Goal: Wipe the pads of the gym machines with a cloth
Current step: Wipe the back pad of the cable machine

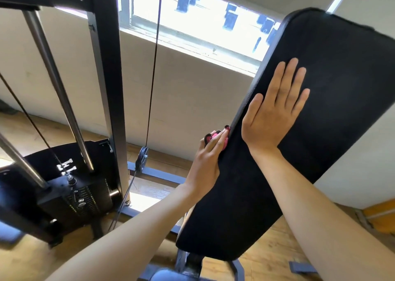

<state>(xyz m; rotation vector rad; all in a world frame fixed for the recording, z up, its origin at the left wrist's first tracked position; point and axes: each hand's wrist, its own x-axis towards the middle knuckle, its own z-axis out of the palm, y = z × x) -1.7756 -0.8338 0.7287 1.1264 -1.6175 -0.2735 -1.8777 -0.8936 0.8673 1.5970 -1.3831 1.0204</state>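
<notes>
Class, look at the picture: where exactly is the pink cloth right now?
In the head view, the pink cloth sits mid-frame, held by the left hand against the left edge of the black pad.

— What stands by the wall?
— A black machine frame (106, 67) with two chrome guide rods (53, 84); a weight stack (85, 197) sits low between them; a cable (152, 71) drops to a pulley (141, 158).
— And the room?
— Pale wall (188, 109); wooden floor (25, 257); a bright window (192, 22) above, daylight washing it out.
</notes>
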